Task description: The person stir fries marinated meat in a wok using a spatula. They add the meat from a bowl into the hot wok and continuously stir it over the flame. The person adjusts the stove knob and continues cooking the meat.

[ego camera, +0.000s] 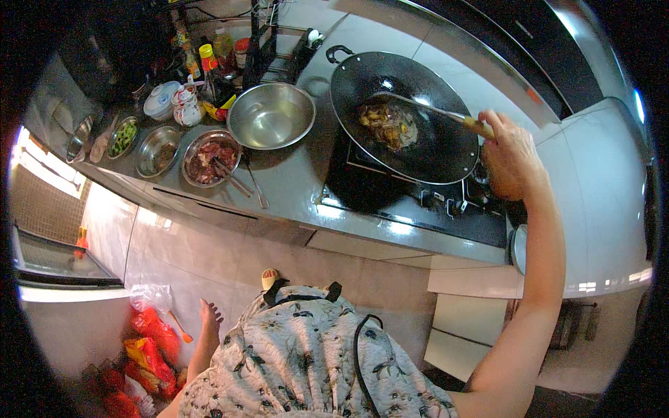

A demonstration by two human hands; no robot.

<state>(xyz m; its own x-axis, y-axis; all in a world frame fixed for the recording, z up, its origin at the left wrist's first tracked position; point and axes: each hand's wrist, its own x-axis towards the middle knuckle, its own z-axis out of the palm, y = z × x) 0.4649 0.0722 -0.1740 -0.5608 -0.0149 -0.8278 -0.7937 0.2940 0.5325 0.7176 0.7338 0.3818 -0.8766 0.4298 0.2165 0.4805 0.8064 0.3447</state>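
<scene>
My right hand (pixel 512 151) grips the light-coloured handle of a metal spatula (pixel 418 103) above the right side of a large black wok (pixel 439 141). The spatula's head lies in the wok, at the upper edge of a heap of browned food (pixel 389 128). The wok stands on a black glass-topped stove (pixel 402 204). My left hand (pixel 210 315) hangs low at my left side, fingers apart, holding nothing. It is nearest to the red plastic bags (pixel 157 334) and an orange utensil (pixel 183 329), and touches neither.
Left of the wok on the counter stand a large steel bowl (pixel 272 117), a bowl of raw meat (pixel 209 159) with chopsticks in it, a spoon (pixel 257 183), a smaller steel bowl (pixel 157 151) and a bowl of chopped greens (pixel 124 137). Sauce bottles (pixel 208 58) stand behind.
</scene>
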